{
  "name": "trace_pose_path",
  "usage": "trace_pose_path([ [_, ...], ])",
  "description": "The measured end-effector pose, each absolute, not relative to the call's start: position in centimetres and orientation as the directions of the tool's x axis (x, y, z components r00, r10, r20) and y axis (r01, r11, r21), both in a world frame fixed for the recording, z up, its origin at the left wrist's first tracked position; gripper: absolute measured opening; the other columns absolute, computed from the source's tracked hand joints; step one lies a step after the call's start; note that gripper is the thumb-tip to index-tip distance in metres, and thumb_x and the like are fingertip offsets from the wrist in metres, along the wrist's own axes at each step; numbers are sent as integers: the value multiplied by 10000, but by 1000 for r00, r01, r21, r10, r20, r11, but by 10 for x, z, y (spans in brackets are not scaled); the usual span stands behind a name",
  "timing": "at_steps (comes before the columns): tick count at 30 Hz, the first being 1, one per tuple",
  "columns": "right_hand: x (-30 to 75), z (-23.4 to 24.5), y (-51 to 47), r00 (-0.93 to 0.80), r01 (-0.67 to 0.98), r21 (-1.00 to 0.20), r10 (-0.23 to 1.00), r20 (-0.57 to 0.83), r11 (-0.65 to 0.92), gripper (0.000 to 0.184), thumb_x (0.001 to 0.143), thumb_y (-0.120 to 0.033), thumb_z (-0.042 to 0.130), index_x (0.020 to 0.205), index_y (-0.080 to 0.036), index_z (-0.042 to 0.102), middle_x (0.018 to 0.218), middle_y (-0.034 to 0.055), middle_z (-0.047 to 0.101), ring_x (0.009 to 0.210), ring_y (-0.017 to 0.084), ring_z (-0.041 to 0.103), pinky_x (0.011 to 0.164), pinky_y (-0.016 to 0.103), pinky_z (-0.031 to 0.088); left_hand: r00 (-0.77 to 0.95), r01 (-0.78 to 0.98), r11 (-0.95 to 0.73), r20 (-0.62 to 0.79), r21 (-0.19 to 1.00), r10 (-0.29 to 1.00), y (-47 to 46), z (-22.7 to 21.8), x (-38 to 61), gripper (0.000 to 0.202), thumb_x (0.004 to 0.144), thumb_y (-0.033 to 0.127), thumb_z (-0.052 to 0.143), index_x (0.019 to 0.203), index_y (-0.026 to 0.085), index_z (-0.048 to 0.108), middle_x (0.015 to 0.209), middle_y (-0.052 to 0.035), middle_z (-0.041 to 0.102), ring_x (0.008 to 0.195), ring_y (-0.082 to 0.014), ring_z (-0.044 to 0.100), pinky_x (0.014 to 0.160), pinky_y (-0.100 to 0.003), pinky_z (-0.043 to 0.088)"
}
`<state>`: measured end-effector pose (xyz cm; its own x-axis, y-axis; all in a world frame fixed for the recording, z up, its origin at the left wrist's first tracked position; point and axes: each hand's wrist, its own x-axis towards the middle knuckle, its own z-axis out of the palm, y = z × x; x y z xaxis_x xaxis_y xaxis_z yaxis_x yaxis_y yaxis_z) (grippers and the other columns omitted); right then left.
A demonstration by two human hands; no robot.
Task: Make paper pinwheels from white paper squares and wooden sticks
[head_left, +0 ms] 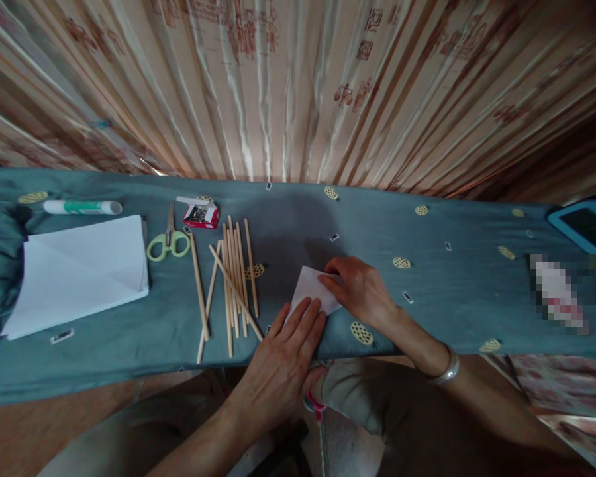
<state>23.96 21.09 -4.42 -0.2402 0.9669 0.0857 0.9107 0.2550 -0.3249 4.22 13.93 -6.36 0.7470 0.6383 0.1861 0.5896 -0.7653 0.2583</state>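
Note:
A small folded piece of white paper (308, 281) lies on the cloth-covered table in front of me. My left hand (293, 338) rests flat on its near part, the fingers stretched out and covering that edge. At the paper's right corner, the curled fingers and thumb of my right hand (355, 285) grip it. Just left of the paper are several thin wooden sticks (236, 278), some crossing one another. Further left lie green-handled scissors (169, 242) with the blades pointing away from me.
A stack of white paper (84, 268) lies at the left, below a glue stick (82, 207). Behind the sticks stands an opened small red box (201, 216) with dark bits inside. A blue-framed tablet (589, 225) and a blurred-out item (559, 295) are at the right. A curtain (298, 93) hangs behind.

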Motion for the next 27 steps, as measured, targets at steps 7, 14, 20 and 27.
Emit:
trace_pose_path([
  [7, 242, -53, 207, -290, 849, -374, 921, 259, 373, 109, 917, -214, 538, 943, -172, 634, 958, 105, 683, 924, 253, 591, 853, 385, 473, 754, 586, -769, 177, 255, 633, 139, -66, 40, 657, 948, 499, 435, 1439, 79, 319, 1508, -183, 395, 1429, -300, 309, 1133, -514, 325],
  [14, 246, -56, 207, -321, 812, -406, 903, 287, 418, 182, 942, -218, 488, 942, -186, 667, 998, 99, 675, 931, 238, 588, 877, 398, 479, 746, 588, -756, 166, 287, 644, 140, -67, 40, 660, 946, 497, 439, 1451, 94, 305, 1521, -183, 374, 1445, -295, 274, 1137, -515, 316],
  [20, 245, -58, 207, -324, 811, -395, 893, 311, 432, 183, 940, -200, 493, 944, -170, 674, 1002, 107, 676, 934, 238, 585, 880, 392, 486, 747, 597, -757, 162, 265, 645, 139, -67, 42, 668, 944, 497, 441, 1447, 77, 312, 1513, -190, 383, 1428, -317, 307, 1118, -512, 346],
  [27, 245, -59, 207, -321, 821, -374, 891, 322, 431, 191, 940, -207, 490, 943, -182, 679, 996, 108, 670, 932, 244, 588, 869, 400, 498, 744, 596, -753, 161, 280, 649, 140, -68, 41, 686, 940, 517, 438, 1458, 90, 300, 1517, -182, 380, 1434, -307, 297, 1122, -511, 343],
])
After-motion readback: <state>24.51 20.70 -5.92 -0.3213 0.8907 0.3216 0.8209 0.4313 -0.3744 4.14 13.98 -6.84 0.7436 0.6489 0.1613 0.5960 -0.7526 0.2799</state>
